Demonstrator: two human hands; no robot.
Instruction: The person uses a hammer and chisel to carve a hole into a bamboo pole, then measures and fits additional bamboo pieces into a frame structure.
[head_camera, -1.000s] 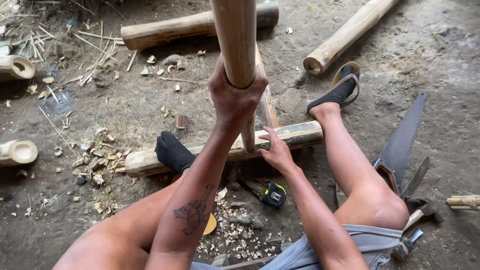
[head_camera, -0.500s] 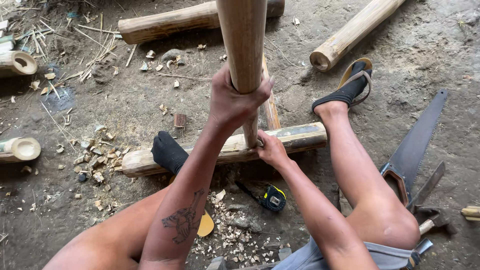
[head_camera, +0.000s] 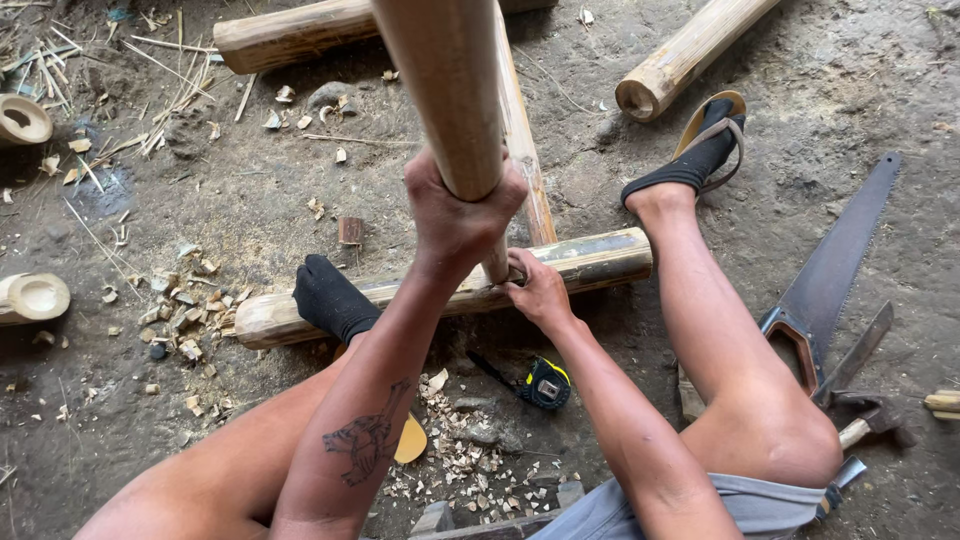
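My left hand grips an upright bamboo pole that rises toward the camera. Its lower end meets a bamboo log lying crosswise on the dirt floor. My right hand rests on that log right at the foot of the pole, fingers curled around the joint. My left foot in a black sock presses on the log's left part. My right foot, in a black sock and a sandal, sits beyond the log's right end.
A hand saw, a hammer and a yellow-black tape measure lie near my right leg. More bamboo poles lie at the back. Cut bamboo rings sit left. Wood chips litter the ground.
The view has shifted slightly. My left hand keeps its grip on the upright pole and my right hand stays at its base; the pole has tilted a little.
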